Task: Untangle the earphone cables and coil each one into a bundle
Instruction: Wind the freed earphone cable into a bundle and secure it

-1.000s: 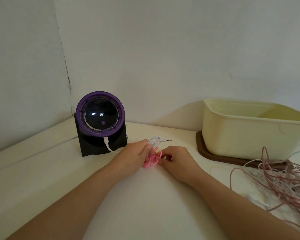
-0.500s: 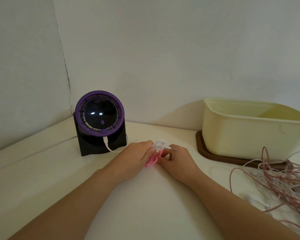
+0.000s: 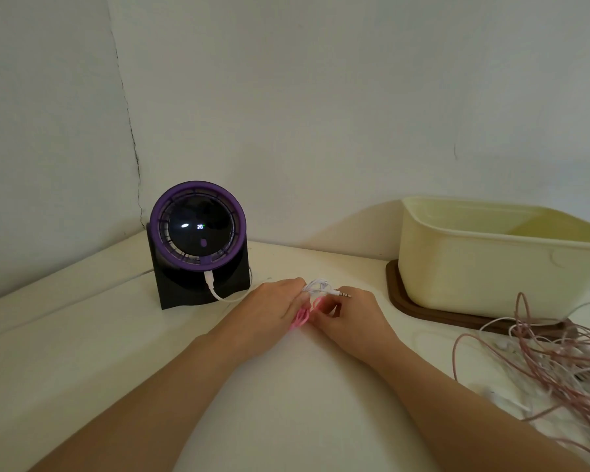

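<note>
Pink coil (image 3: 301, 317) between left hand (image 3: 273, 308) and right hand (image 3: 351, 318), tub (image 3: 491, 267) edge well apart.

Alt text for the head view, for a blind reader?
On a pale table, the left hand and right hand pinch a small white and pink cable bundle between them, its jack plug sticking out. A purple-ringed device stands behind to the left; a cream tub and a loose cable tangle sit to the right.
</note>
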The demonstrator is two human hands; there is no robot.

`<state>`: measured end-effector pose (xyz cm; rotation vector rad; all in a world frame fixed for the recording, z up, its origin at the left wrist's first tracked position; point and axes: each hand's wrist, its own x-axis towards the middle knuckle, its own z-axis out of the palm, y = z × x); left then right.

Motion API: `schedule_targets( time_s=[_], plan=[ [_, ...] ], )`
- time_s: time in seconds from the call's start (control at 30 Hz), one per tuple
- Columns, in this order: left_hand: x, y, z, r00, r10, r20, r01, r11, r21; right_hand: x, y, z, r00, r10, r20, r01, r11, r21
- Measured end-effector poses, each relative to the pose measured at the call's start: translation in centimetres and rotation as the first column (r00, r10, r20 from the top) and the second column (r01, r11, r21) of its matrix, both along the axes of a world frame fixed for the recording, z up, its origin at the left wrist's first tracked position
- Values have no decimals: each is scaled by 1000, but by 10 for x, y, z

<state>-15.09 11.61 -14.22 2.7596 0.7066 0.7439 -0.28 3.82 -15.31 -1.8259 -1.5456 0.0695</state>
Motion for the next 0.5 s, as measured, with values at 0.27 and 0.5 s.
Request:
schedule_targets(
  time_s=[0.27, 0.5],
  plan=[
    [-1, -6, 3, 990, -6, 139, 44, 962, -271, 23, -1, 19, 903, -18, -429, 33, 999, 27],
    [5, -18, 50, 871, 239, 430, -11, 883, -469, 38, -22, 79, 697, 220, -683, -83, 970, 228]
  ],
)
